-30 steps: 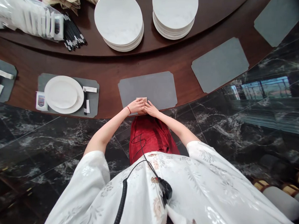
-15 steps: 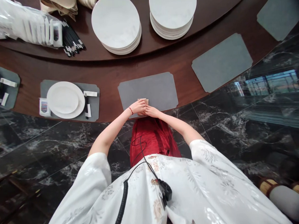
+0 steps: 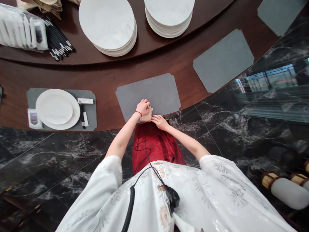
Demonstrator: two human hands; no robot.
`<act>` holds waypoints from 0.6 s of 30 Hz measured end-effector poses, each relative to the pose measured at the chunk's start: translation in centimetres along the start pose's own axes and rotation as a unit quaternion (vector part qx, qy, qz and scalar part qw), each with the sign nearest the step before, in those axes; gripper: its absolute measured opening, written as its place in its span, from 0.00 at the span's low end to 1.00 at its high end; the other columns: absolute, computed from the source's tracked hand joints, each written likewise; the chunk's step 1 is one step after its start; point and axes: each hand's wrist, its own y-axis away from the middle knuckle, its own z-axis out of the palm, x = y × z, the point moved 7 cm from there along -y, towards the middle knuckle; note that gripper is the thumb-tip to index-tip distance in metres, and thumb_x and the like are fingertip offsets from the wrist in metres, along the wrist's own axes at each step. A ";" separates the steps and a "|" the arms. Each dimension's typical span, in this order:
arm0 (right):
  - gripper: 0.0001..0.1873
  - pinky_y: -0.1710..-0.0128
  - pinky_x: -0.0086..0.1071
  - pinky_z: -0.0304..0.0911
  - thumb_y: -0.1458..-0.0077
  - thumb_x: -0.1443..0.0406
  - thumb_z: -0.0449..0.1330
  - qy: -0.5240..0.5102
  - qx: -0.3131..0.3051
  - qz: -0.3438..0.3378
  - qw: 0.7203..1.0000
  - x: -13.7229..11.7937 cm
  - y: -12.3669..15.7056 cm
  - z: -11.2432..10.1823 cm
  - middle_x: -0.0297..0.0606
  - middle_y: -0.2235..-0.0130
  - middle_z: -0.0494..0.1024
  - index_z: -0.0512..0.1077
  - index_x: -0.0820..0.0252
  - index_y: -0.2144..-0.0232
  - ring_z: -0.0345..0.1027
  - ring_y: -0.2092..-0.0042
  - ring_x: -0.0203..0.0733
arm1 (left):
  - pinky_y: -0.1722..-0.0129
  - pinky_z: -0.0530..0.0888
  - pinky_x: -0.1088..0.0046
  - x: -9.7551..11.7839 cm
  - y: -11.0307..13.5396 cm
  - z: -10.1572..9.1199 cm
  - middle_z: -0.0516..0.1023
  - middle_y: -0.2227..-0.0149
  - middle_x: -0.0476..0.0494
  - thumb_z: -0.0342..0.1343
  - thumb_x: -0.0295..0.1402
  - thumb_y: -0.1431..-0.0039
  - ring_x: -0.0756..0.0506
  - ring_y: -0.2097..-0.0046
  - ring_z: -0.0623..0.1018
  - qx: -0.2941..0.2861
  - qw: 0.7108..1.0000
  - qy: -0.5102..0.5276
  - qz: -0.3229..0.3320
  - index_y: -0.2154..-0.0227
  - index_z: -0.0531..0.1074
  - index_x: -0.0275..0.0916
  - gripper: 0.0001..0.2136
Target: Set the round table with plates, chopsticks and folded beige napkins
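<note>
Left hand clenches a folded napkin on the placemat, right hand loose, touching its edge; likely soft, light, pinch the fold.

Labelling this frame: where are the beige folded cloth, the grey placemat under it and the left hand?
beige folded cloth [image 3: 148, 116]: head view, its exposed lower edge.
grey placemat [image 3: 158, 92]: head view, bare middle.
left hand [image 3: 143, 107]: head view, knuckles.

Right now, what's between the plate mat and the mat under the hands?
Nothing but bare brown table between plate mat and grey mat, in the head view.
</note>
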 end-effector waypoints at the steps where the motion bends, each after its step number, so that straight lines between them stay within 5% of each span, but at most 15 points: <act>1: 0.09 0.36 0.51 0.56 0.42 0.66 0.57 -0.017 0.055 0.059 0.997 0.6 0.5 -0.2 0.49 0.48 0.76 0.73 0.59 0.59 0.64 0.39 0.49 | 0.46 0.68 0.58 -0.1 0.4 0.3 0.74 0.55 0.36 0.52 0.21 0.50 0.36 0.48 0.70 0.013 1.000 0.006 -0.013 0.64 0.77 0.39 0.13; 3: 0.11 0.46 0.46 0.68 0.46 0.60 0.62 -0.108 0.162 0.214 0.957 2.4 1.8 0.0 0.46 0.58 0.78 0.69 0.59 0.63 0.72 0.49 0.48 | 0.45 0.68 0.59 -0.4 1.3 1.0 0.74 0.55 0.36 0.52 0.20 0.51 0.37 0.49 0.71 0.037 0.998 0.024 -0.043 0.60 0.76 0.38 0.16; 5: 0.17 0.58 0.38 0.73 0.51 0.57 0.66 -0.282 0.219 0.341 0.870 3.8 2.8 1.7 0.38 0.65 0.76 0.65 0.57 0.65 0.74 0.59 0.43 | 0.45 0.68 0.59 -0.6 2.4 1.9 0.75 0.56 0.36 0.53 0.20 0.51 0.38 0.51 0.72 0.055 0.995 0.054 -0.070 0.59 0.76 0.38 0.16; 8: 0.20 0.64 0.29 0.73 0.53 0.59 0.68 -0.467 0.241 0.385 0.759 4.0 2.7 3.9 0.34 0.66 0.76 0.62 0.57 0.65 0.74 0.63 0.36 | 0.45 0.69 0.59 -0.4 4.5 3.3 0.77 0.57 0.37 0.54 0.20 0.52 0.39 0.52 0.74 0.094 0.984 0.109 -0.105 0.62 0.76 0.38 0.14; 11: 0.21 0.60 0.29 0.74 0.55 0.63 0.69 -0.536 0.280 0.366 0.707 3.6 2.7 4.3 0.33 0.62 0.78 0.63 0.56 0.62 0.75 0.60 0.36 | 0.45 0.70 0.60 -0.6 6.6 4.1 0.78 0.58 0.38 0.55 0.21 0.50 0.40 0.53 0.76 0.149 0.966 0.153 -0.147 0.63 0.76 0.38 0.12; 14: 0.20 0.58 0.32 0.75 0.56 0.69 0.68 -0.618 0.255 0.372 0.643 2.9 3.0 5.5 0.32 0.62 0.79 0.66 0.56 0.61 0.76 0.57 0.38 | 0.48 0.72 0.61 -1.2 8.3 4.7 0.79 0.60 0.39 0.57 0.24 0.49 0.41 0.56 0.77 0.184 0.949 0.172 -0.189 0.65 0.75 0.37 0.08; 18: 0.15 0.57 0.30 0.74 0.54 0.75 0.64 -0.616 0.173 0.418 0.645 1.4 2.9 6.1 0.32 0.66 0.80 0.70 0.59 0.62 0.76 0.60 0.38 | 0.50 0.74 0.62 -1.5 10.5 3.8 0.80 0.61 0.40 0.59 0.29 0.46 0.43 0.58 0.79 0.225 0.926 0.223 -0.204 0.65 0.75 0.37 0.05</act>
